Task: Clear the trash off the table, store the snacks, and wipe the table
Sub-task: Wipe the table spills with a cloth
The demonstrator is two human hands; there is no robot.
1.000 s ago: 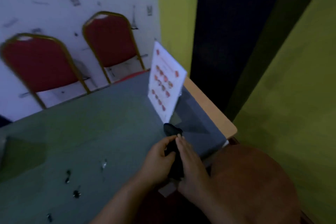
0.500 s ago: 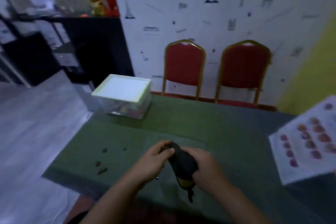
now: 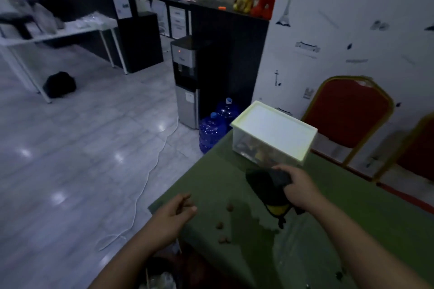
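Note:
My right hand [image 3: 298, 189] grips a black cloth with a yellow patch [image 3: 270, 189] just above the green table [image 3: 317, 230]. Over the table's left corner hovers my left hand [image 3: 175, 211], its fingers loosely curled and holding nothing. Small brown crumbs [image 3: 220, 225] lie on the cloth-covered top between my hands. A clear snack box with a pale lid [image 3: 273, 132] stands on the far part of the table, snacks showing through its wall.
Red chairs with gold frames [image 3: 350, 112] stand along the wall behind the table. Left of the table are blue water jugs [image 3: 212, 130], a water dispenser [image 3: 186, 82] and a white cable on the tiled floor. A bin with trash [image 3: 159, 279] sits below the near edge.
My view has swung left from the menu card to the table's left end. My left hand has let go of the black cloth and moved left; my right hand keeps holding it.

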